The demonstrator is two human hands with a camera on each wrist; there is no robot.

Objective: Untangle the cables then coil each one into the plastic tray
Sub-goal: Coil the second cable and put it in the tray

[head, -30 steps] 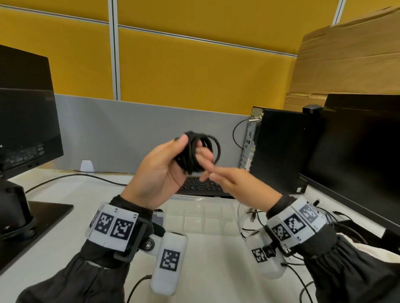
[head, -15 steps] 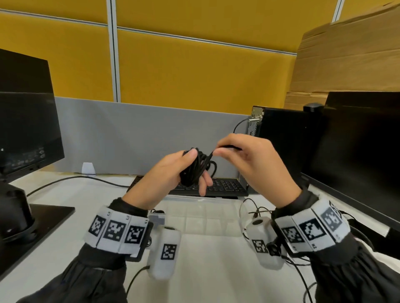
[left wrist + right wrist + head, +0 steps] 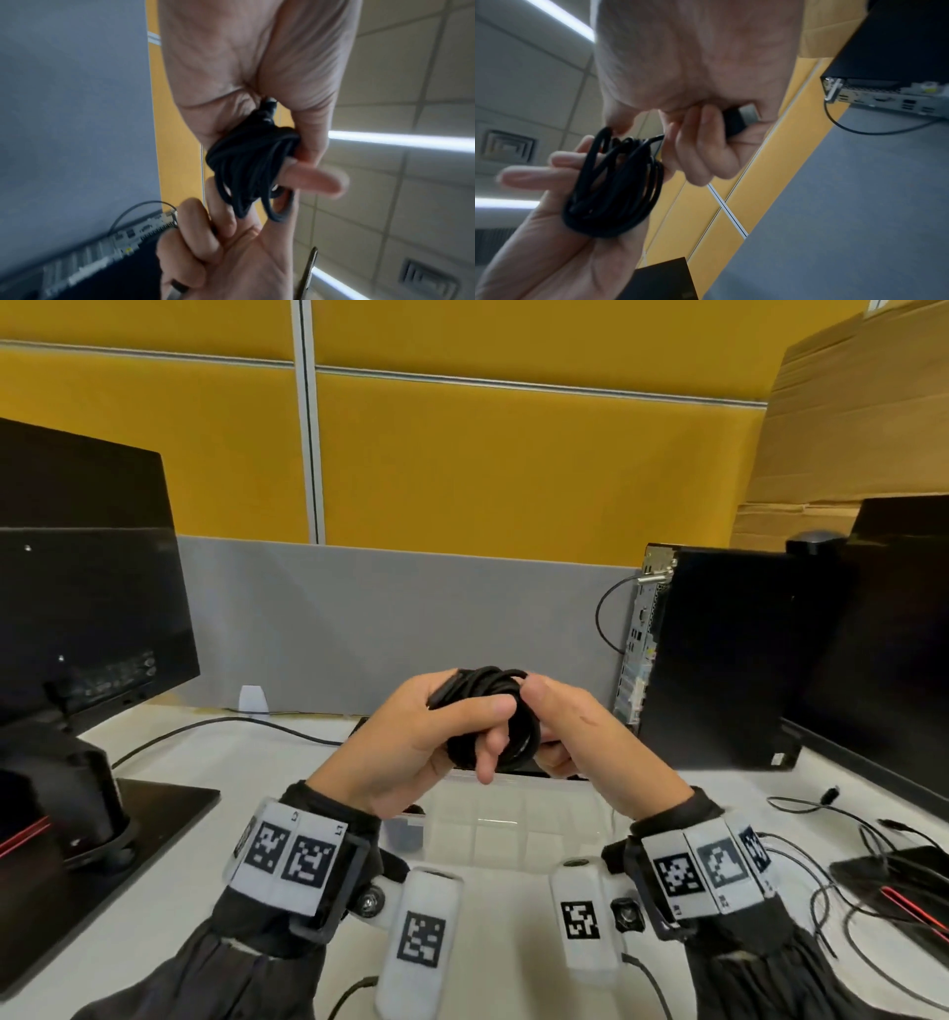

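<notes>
Both hands have dropped lower and closed in together since a second ago, when the right hand's fingers were only poking at the loops. Now the left hand [image 3: 411, 752] grips the coiled black cable [image 3: 488, 716] with its thumb laid across the bundle, and the right hand [image 3: 580, 742] has its fingers curled around the cable's plug end [image 3: 741, 119], pressed against the coil's right side. Held in the air above the table [image 3: 246, 762], the bundle sits over the far edge of the clear plastic tray [image 3: 493, 829]. Loose cables [image 3: 842, 855] lie on the table to the right, near a black computer case [image 3: 719, 654].
</notes>
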